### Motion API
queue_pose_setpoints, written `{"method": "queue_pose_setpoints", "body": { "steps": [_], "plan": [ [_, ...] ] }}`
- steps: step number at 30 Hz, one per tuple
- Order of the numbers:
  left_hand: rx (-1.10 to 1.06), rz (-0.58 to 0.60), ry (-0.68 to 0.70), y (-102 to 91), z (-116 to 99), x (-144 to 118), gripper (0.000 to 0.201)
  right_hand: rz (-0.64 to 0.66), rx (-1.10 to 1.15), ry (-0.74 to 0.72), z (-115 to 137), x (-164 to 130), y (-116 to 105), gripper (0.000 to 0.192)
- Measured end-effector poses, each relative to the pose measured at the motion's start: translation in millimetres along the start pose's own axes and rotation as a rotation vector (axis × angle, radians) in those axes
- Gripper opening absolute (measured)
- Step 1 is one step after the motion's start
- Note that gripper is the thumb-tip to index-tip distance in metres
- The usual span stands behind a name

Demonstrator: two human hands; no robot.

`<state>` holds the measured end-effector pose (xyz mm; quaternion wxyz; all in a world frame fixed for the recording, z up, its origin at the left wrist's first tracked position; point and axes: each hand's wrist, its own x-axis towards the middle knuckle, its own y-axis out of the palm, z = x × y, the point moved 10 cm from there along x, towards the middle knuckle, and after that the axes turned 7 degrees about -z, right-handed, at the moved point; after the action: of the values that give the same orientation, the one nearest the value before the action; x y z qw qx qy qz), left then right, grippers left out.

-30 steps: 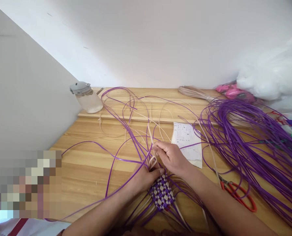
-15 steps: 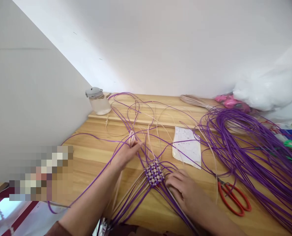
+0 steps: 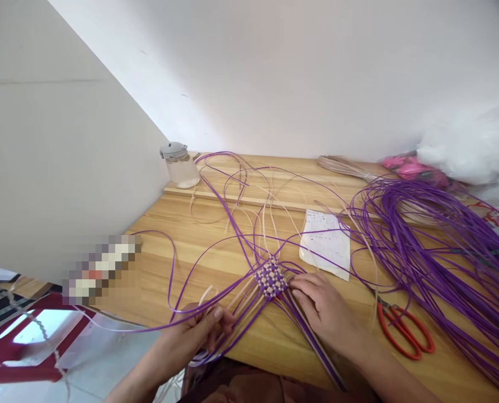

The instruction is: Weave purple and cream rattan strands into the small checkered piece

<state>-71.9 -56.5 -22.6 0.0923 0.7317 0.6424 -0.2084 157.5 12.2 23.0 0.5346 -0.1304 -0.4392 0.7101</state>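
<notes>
A small woven square [image 3: 271,278] of purple and tan strips lies on the table, with long loose strips fanning out from its sides. My left hand [image 3: 193,336] is closed, thumb against fingers, on some strips left of and nearer than the square. Purple strips [image 3: 236,286] run from the square across that hand, and a pale strip end pokes up beside its fingers. At the square's right corner, my right hand [image 3: 327,308] curls its fingers around strips there. Its fingertips hide exactly which strips they hold. Purple and tan strips [image 3: 312,336] pass beneath it toward the front edge.
On the right spreads a big bundle of purple strips [image 3: 425,235]. Red-handled scissors [image 3: 404,330] lie near my right forearm. A handwritten paper [image 3: 325,243] sits behind the square. A lidded jar [image 3: 181,168] stands back left; a tan coil [image 3: 345,167] and white plastic bag [image 3: 463,148] are back right.
My left hand has come down from beyond the square's left side to the near left, drawing purple strips toward me. My right hand stays at the square's right corner. The view has shifted slightly.
</notes>
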Motion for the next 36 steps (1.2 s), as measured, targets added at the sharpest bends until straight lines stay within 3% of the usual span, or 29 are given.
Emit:
{"method": "queue_pose_setpoints", "body": {
  "steps": [2, 3, 4, 7, 8, 9, 11, 13, 14, 16, 19, 21, 23, 27, 30, 31, 33, 36],
  "plan": [
    [-0.202, 0.115, -0.080, 7.9, -8.9, 3.9, 0.050, 0.013, -0.024, 0.013, 0.0, -0.4, -1.6, 0.029],
    [-0.320, 0.126, -0.105, 0.3, -17.5, 9.4, 0.049, 0.035, -0.037, 0.016, 0.4, -1.4, -1.0, 0.035],
    [-0.437, 0.081, -0.107, -16.7, -27.6, 17.6, 0.047, 0.060, -0.049, 0.018, 0.8, -2.8, 0.3, 0.043],
    [-0.722, -0.316, 0.120, -105.9, -59.6, 39.0, 0.024, 0.115, -0.085, 0.033, -0.3, -8.1, 4.0, 0.060],
    [-0.749, -0.397, 0.145, -124.9, -60.6, 41.3, 0.023, 0.123, -0.095, 0.040, -1.1, -9.5, 4.8, 0.061],
    [-0.716, -0.417, 0.121, -132.2, -57.3, 43.3, 0.023, 0.127, -0.102, 0.047, -1.8, -10.6, 5.4, 0.060],
    [-0.539, -0.318, 0.030, -119.0, -44.1, 43.6, 0.027, 0.126, -0.105, 0.056, -2.0, -11.4, 6.0, 0.058],
    [-0.275, -0.164, -0.014, -85.8, -29.2, 36.1, 0.032, 0.120, -0.098, 0.059, -0.6, -10.7, 6.5, 0.056],
    [-0.133, -0.143, 0.004, -71.7, -23.9, 31.0, 0.035, 0.118, -0.094, 0.062, 0.1, -10.1, 7.0, 0.055],
    [0.148, -0.212, 0.083, -51.5, -20.8, 22.5, 0.036, 0.112, -0.085, 0.065, 1.2, -8.9, 8.4, 0.052],
    [0.455, -0.285, 0.282, -17.9, -33.7, 15.4, 0.037, 0.086, -0.063, 0.052, 2.4, -8.0, 8.9, 0.046],
    [0.539, -0.262, 0.372, 4.0, -39.9, 15.4, 0.051, 0.060, -0.050, 0.038, 3.3, -8.1, 6.9, 0.042],
    [0.549, -0.236, 0.376, 16.9, -40.4, 18.8, 0.062, 0.042, -0.034, 0.033, 4.8, -8.4, 4.1, 0.040],
    [0.472, -0.170, 0.323, 24.8, -45.2, 28.2, 0.050, 0.057, 0.032, 0.060, 9.5, -9.1, 4.5, 0.052],
    [0.473, -0.132, 0.275, 13.0, -54.5, 34.6, 0.030, 0.073, 0.037, 0.128, 4.3, -7.5, 9.5, 0.055],
    [0.475, -0.124, 0.244, 4.4, -56.5, 36.0, 0.033, 0.071, 0.027, 0.154, 0.2, -6.0, 10.3, 0.054],
    [0.386, -0.079, 0.155, -15.6, -57.1, 35.6, 0.056, 0.048, 0.011, 0.196, -8.9, -0.8, 7.6, 0.051],
    [-0.096, 0.121, -0.008, -36.0, -56.5, 21.7, 0.077, 0.009, 0.031, 0.260, -24.2, 8.7, -2.2, 0.051]
  ]
}}
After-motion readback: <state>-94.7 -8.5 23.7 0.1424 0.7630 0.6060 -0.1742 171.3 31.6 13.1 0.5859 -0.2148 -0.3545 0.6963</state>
